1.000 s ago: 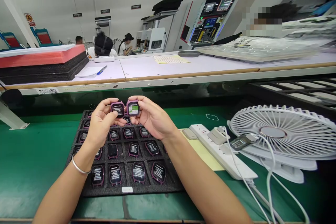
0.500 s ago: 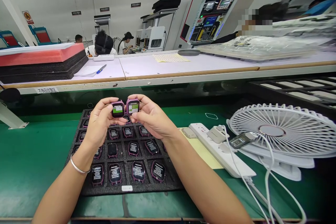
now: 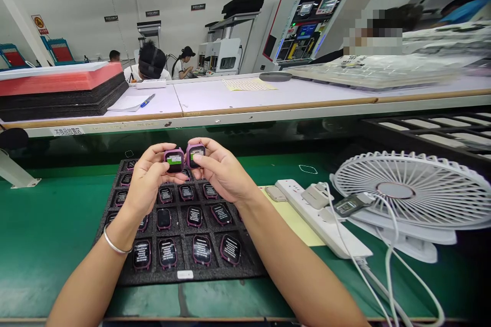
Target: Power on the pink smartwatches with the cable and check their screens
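Observation:
Above a black foam tray (image 3: 180, 276), my left hand (image 3: 148, 179) grips a purple-cased smartwatch body (image 3: 175, 160) by its left side, its lit screen showing green and white. Close beside it, a second purple smartwatch (image 3: 195, 150) is pinched in my right hand (image 3: 220, 171), and the thumb lies across its screen. In the tray's compartments below rest several similar watches, such as one watch (image 3: 202, 250) with white text on its screen. One watch (image 3: 163, 218) in the tray has a dark screen. My forearms hide part of the tray.
Right of the tray are a white power strip (image 3: 322, 219) with cables and a white fan (image 3: 414, 194). A raised shelf (image 3: 215, 99) crosses behind, bearing red and black foam sheets (image 3: 57, 87) at left and clear trays (image 3: 364, 74) at right. Other people sit beyond.
My right thumb has moved up onto the screen of the right watch. Both watches have shifted slightly to the right; the tray stays in place.

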Motion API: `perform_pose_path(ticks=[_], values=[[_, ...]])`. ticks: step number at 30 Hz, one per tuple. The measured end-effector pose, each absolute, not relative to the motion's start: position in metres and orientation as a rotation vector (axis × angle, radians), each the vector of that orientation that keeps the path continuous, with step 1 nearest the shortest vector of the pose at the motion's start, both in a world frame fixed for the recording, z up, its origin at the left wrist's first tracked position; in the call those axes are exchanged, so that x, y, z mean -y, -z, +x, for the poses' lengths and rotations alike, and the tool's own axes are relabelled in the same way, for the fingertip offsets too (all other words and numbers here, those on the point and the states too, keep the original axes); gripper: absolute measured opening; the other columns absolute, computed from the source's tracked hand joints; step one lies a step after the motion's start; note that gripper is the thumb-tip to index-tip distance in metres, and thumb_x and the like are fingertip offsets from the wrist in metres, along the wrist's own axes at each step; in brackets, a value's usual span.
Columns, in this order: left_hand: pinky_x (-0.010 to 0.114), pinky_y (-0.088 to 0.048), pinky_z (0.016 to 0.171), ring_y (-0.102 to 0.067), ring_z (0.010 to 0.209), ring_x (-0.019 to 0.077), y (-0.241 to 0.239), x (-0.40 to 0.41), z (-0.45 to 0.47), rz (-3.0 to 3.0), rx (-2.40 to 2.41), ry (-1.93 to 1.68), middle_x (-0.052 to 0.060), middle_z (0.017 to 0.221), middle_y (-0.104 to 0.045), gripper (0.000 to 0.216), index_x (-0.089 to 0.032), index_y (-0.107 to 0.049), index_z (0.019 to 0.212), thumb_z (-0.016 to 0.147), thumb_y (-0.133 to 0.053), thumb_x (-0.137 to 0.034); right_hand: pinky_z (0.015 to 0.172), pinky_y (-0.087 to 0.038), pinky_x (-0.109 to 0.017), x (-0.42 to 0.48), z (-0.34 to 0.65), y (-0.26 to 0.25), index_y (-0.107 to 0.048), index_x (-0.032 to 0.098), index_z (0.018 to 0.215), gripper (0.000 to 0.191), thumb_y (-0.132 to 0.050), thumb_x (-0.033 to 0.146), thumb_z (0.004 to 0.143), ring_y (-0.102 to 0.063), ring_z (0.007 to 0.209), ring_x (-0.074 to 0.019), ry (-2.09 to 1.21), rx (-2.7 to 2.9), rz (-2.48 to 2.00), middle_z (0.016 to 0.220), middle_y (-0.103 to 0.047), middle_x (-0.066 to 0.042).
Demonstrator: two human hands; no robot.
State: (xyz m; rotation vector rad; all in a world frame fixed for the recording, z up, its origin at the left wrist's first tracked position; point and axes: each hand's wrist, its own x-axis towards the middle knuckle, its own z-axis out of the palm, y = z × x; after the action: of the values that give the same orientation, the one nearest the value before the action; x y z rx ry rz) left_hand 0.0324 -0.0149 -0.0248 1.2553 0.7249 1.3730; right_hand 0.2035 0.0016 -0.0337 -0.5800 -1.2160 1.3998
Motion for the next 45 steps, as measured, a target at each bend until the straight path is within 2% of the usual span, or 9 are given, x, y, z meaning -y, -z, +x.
perform_pose_path(ticks=[7,16,24,32,41,45], values=[[0.032,-0.064,0.06,-0.073,0.06,0.0164,0.024,0.017,0.033,1.265,-0.742,-1.371,0.0,0.092,-0.071,0.033,-0.019,-0.064,0.106,0.073,-0.065,-0.023,0.051,-0.045,-0.024,-0.003,0.204,0.036,-0.062,0.023,0.105,0.034,-0.078,0.031,0.077,-0.05,0.055,-0.007,-1.352,1.263,-0.613,0.085,-0.061,0.004],[0.029,-0.064,0.057,-0.073,0.058,0.0155,0.025,0.016,0.033,1.286,-0.753,-1.4,0.0,0.091,-0.07,0.029,-0.019,-0.064,0.105,0.078,-0.068,-0.024,0.055,-0.047,-0.025,0.001,0.204,0.032,-0.062,0.023,0.106,0.037,-0.076,0.02,0.072,-0.051,0.059,-0.0081,-1.352,1.305,-0.573,0.088,-0.062,0.003],[0.03,-0.064,0.057,-0.073,0.057,0.0159,0.024,0.017,0.031,1.289,-0.727,-1.407,0.0,0.091,-0.071,0.03,-0.019,-0.065,0.104,0.075,-0.066,-0.025,0.056,-0.049,-0.026,0.0,0.205,0.034,-0.063,0.023,0.107,0.033,-0.074,0.024,0.077,-0.054,0.061,-0.0095,-1.376,1.305,-0.558,0.087,-0.062,0.002],[0.025,-0.064,0.057,-0.072,0.056,0.0135,0.024,0.017,0.032,1.35,-0.787,-1.425,-0.001,0.089,-0.069,0.033,-0.019,-0.063,0.106,0.076,-0.073,-0.024,0.056,-0.049,-0.025,0.0,0.206,0.035,-0.063,0.024,0.109,0.032,-0.075,0.028,0.08,-0.054,0.058,-0.0086,-1.36,1.325,-0.559,0.084,-0.062,0.003],[0.026,-0.064,0.062,-0.072,0.061,0.0125,0.027,0.013,0.03,1.381,-0.783,-1.407,0.002,0.097,-0.069,0.043,-0.019,-0.062,0.116,0.074,-0.074,-0.021,0.058,-0.049,-0.026,0.0,0.205,0.034,-0.063,0.025,0.109,0.037,-0.072,0.016,0.074,-0.054,0.059,-0.0087,-1.358,1.32,-0.565,0.086,-0.063,0.003],[0.02,-0.059,0.064,-0.068,0.068,0.0101,0.02,0.027,0.031,1.38,-0.73,-1.381,0.002,0.099,-0.068,0.053,-0.021,-0.061,0.12,0.072,-0.078,-0.011,0.061,-0.051,-0.025,-0.003,0.206,0.035,-0.062,0.024,0.113,0.04,-0.073,0.017,0.075,-0.058,0.063,-0.0092,-1.375,1.297,-0.552,0.092,-0.067,0.001]])
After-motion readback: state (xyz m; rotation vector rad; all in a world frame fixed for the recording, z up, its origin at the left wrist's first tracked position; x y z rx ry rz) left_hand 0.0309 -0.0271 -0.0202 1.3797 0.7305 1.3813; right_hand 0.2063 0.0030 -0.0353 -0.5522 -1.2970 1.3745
